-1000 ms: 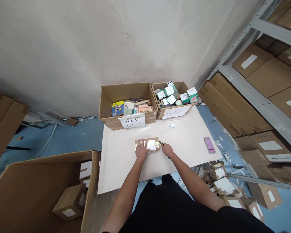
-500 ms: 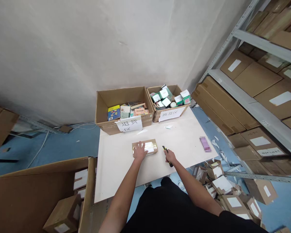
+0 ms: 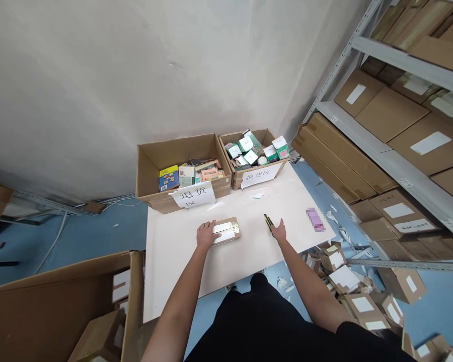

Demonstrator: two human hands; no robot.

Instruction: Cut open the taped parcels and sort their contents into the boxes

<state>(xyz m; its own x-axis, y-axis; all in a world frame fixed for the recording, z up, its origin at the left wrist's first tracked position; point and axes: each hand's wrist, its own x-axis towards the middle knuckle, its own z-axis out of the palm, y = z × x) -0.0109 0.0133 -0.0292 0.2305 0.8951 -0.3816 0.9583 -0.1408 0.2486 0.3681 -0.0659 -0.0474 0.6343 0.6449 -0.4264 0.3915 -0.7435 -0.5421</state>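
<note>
A small flat cardboard parcel [image 3: 228, 230] with a white label and shiny tape lies in the middle of the white table [image 3: 181, 261]. My left hand [image 3: 206, 234] rests on its left end, fingers curled over the edge. My right hand [image 3: 278, 232] is to the right of the parcel, lying on the table and closed on a black and yellow utility knife [image 3: 268, 222], whose tip points away from me.
Two open cartons stand at the table's far edge: one [image 3: 181, 173] holds colourful boxes, the other [image 3: 254, 153] green and white boxes. A purple item [image 3: 315, 219] lies near the right edge. Shelving [image 3: 396, 166] with cartons fills the right; a large open carton [image 3: 60, 306] sits lower left.
My right hand has drawn the knife away from the parcel's right end and moved right across the table. My left hand stays on the parcel, which has turned slightly.
</note>
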